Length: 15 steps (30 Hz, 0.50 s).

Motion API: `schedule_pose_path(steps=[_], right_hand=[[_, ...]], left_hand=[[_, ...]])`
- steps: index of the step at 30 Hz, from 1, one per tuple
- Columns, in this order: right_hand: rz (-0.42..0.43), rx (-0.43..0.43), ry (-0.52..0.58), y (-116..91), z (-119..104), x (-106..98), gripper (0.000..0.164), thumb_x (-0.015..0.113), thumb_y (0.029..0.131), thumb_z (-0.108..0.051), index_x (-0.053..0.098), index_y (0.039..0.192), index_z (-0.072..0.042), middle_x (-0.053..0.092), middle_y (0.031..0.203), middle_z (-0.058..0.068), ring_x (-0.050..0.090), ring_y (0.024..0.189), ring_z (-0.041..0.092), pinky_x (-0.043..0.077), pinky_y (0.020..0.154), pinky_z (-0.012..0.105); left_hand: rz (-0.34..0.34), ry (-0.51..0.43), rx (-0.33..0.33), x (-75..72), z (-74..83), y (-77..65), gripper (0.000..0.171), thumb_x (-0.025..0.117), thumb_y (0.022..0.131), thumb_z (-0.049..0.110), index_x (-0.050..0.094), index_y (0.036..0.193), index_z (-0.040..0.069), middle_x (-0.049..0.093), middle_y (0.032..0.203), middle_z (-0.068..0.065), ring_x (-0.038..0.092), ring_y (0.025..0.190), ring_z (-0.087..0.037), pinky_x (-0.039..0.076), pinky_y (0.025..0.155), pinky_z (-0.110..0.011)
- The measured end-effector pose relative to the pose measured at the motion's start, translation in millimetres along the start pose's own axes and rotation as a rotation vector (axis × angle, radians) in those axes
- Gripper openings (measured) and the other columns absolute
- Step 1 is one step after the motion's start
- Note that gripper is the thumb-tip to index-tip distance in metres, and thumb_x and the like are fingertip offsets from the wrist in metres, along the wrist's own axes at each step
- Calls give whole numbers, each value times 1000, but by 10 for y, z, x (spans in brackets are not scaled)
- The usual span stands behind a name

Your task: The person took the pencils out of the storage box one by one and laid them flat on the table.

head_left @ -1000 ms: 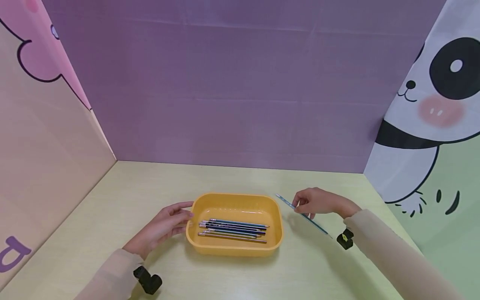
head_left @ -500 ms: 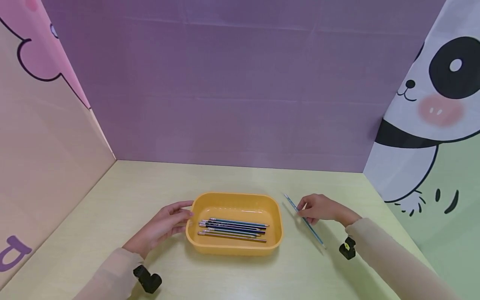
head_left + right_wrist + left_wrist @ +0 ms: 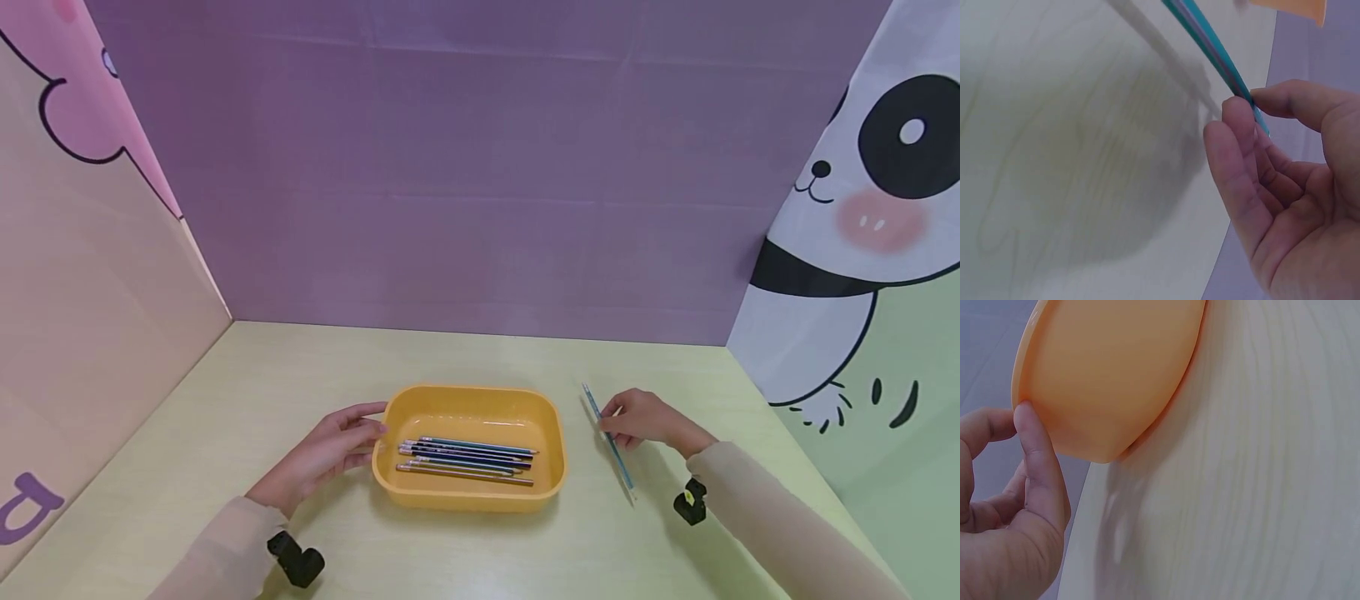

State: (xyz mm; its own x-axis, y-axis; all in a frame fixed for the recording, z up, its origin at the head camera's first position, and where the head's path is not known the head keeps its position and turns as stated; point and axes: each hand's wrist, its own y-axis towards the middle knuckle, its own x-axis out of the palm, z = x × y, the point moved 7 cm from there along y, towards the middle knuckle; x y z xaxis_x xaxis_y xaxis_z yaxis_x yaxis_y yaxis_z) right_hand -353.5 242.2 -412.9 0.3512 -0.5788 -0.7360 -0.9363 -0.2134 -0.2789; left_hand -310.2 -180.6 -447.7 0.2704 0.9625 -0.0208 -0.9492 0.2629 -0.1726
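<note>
A blue-green pencil (image 3: 618,458) slants over the table to the right of the yellow tray (image 3: 468,502). My right hand (image 3: 651,419) pinches it between thumb and fingertips, near the middle of its length. In the right wrist view the pencil's shaft (image 3: 1210,50) runs away from the fingers, with its shadow on the wood beside it. Several pencils (image 3: 467,454) lie side by side in the tray, roughly lengthwise. At the tray's left end my left hand (image 3: 337,442) holds the rim, thumb and fingers at the edge; the left wrist view shows the thumb (image 3: 1040,462) right at the rim.
The pale wooden table (image 3: 315,358) ends at a purple backdrop (image 3: 480,183). A pinkish panel (image 3: 97,333) stands at the left, and a panel with a printed panda (image 3: 832,242) at the right. Each wrist carries a small black camera.
The pencil in my right hand has turned steeper and its upper end has moved right, away from the tray. The right hand has lowered slightly. Left hand and tray have stayed put.
</note>
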Motion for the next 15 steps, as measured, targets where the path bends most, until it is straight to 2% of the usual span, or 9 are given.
schedule_pose_path(steps=[15], right_hand=[[45,52,19,55,111,46,18,69,92,-15,67,98,2,66,70,4,63,59,13,59,60,29]], left_hand=[[-7,-19,-2,-9,0,15,60,62,100,18,37,150,-4,59,117,-17,64,95,-20,58,80,-28]])
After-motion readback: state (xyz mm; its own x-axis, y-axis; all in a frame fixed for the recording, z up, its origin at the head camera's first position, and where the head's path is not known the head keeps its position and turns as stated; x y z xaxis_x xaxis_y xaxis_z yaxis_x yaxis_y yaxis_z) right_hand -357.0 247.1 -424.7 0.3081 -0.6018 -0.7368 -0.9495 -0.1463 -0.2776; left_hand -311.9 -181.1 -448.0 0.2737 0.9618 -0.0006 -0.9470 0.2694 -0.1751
